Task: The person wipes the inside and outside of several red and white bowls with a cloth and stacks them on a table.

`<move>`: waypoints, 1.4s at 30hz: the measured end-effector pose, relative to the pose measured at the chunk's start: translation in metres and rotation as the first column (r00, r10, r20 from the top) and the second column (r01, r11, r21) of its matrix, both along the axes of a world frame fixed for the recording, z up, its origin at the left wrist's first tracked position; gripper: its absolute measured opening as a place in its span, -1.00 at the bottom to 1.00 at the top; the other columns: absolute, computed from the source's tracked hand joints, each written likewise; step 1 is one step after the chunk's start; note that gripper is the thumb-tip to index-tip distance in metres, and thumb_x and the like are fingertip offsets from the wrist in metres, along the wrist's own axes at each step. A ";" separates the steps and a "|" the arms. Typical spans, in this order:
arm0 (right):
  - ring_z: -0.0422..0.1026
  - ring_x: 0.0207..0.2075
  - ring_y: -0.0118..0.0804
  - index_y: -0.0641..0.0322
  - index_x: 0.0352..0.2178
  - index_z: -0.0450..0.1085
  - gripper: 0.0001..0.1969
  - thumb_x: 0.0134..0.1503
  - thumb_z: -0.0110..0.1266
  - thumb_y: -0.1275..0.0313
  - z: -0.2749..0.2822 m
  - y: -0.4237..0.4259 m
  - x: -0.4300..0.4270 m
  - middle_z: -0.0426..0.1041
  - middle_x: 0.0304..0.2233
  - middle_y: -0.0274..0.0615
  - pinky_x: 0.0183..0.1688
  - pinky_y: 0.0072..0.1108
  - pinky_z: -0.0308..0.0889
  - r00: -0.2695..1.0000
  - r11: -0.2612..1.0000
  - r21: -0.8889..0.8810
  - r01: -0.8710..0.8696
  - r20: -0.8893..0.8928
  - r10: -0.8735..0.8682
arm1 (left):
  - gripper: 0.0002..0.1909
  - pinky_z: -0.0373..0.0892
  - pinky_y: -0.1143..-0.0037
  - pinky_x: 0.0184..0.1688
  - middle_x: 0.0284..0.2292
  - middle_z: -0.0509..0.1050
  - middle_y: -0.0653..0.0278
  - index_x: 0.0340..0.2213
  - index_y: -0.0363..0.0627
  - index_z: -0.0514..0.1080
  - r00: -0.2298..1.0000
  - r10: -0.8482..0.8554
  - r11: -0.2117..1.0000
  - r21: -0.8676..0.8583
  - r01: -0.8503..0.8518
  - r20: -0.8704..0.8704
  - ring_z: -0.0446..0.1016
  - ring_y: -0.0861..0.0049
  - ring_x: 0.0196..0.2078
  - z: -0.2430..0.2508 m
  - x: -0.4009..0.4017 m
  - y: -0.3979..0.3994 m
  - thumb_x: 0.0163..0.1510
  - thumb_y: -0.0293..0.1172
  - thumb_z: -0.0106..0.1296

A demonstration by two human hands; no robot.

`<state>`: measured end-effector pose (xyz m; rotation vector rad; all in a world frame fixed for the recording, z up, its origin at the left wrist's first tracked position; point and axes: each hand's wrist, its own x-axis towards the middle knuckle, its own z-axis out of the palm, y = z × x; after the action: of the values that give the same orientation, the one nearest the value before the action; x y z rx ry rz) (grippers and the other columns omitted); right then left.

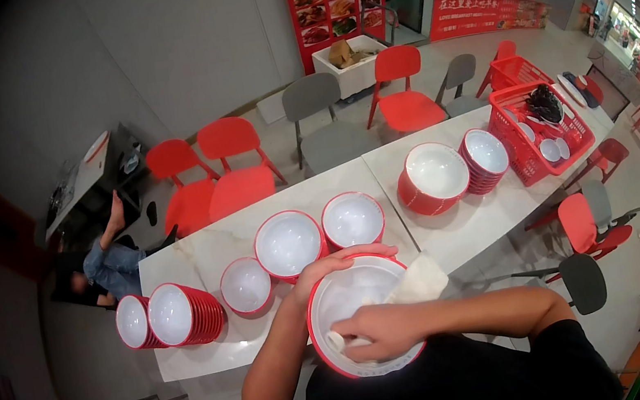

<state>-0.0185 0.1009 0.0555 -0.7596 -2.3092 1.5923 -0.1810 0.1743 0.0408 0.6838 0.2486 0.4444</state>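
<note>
My left hand (327,267) grips the upper left rim of a large red bowl with a white inside (350,288), held close to my body at the table's near edge. Inside it, my right hand (380,331) is closed on a white cloth (422,279), part of which hangs over the bowl's right rim. Just beyond stand a large bowl (289,245), a medium bowl (353,220) and a small bowl (246,285), all red outside and white inside.
Stacked bowls (188,313) fill the table's left end; more stacks (433,177) stand at right beside a red plastic basket (544,166) of dishes. Red and grey chairs (230,142) line the far side. A person (118,261) reclines beyond the left end. A grey chair (582,283) is at my right.
</note>
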 end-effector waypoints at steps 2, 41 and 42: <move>0.44 -0.39 0.16 0.34 -0.38 0.30 -0.70 0.10 -0.03 0.24 0.002 0.000 0.009 0.46 -0.49 0.13 -0.28 -0.21 0.30 0.980 0.984 -0.062 -0.168 0.099 0.174 | -0.39 0.13 0.38 0.27 0.21 0.21 -0.02 0.16 -0.49 0.16 1.000 0.007 1.000 0.026 -0.007 0.005 0.23 0.29 0.23 0.001 -0.002 -0.002 0.14 -0.33 -0.24; 0.46 -0.30 -0.31 0.16 -0.18 0.37 -0.62 0.29 -0.21 0.09 -0.075 0.041 0.125 0.46 -0.26 -0.26 -0.30 -0.43 0.43 0.173 0.320 -0.940 0.121 -0.298 -0.939 | -0.51 0.48 0.37 -0.15 -0.22 0.57 0.07 -0.10 -0.38 0.46 -0.246 0.491 0.234 0.398 -0.887 -0.836 0.56 0.33 -0.22 -0.388 -0.174 -0.176 -0.14 -0.58 0.27; 0.46 -0.30 -0.31 0.15 -0.18 0.38 -0.61 0.29 -0.22 0.08 -0.079 0.041 0.124 0.46 -0.26 -0.27 -0.29 -0.44 0.42 0.145 0.306 -0.944 0.125 -0.288 -0.947 | -0.51 0.48 0.37 -0.15 -0.22 0.57 0.07 -0.10 -0.38 0.46 -0.242 0.494 0.232 0.395 -0.889 -0.835 0.56 0.33 -0.22 -0.386 -0.171 -0.173 -0.14 -0.58 0.27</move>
<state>0.1058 0.1424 -0.0239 -0.6374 -0.2543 1.7447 -0.3518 0.0017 -0.3454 0.1606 1.9742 1.1795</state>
